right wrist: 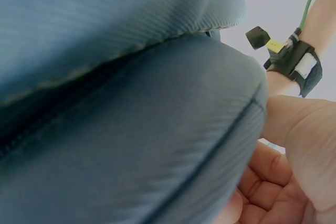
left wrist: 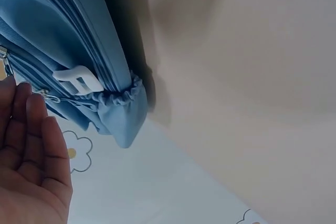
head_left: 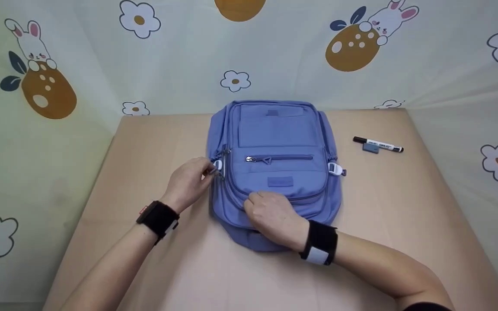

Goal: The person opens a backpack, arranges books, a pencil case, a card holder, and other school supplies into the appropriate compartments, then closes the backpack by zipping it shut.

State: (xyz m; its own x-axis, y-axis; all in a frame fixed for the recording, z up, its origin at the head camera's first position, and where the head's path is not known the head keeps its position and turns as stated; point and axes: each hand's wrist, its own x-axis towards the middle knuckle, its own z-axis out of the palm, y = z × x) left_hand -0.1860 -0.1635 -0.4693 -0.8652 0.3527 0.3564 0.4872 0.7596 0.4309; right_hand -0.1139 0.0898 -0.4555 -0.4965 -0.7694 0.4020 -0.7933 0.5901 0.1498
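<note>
A blue backpack [head_left: 279, 129] lies front side up on the table. At its left side my left hand [head_left: 190, 181] pinches a zipper pull [left wrist: 7, 65] beside the white buckle [left wrist: 79, 80]; the fingers partly cover the pull. My right hand [head_left: 275, 216], fingers curled, grips the fabric at the lower front of the bag. The right wrist view shows that hand [right wrist: 294, 166] at the edge of a bulging blue panel [right wrist: 173, 103], with some fingertips hidden behind the cloth. A short front zipper [head_left: 279, 158] runs across the middle of the bag.
To the right of the bag, a black-and-white marker [head_left: 378, 144] lies against a small grey-blue block [head_left: 370, 148]. A second white buckle [head_left: 335, 169] sits on the bag's right side. Patterned cloth [head_left: 275, 52] hangs behind and beside the wooden table [head_left: 154, 138].
</note>
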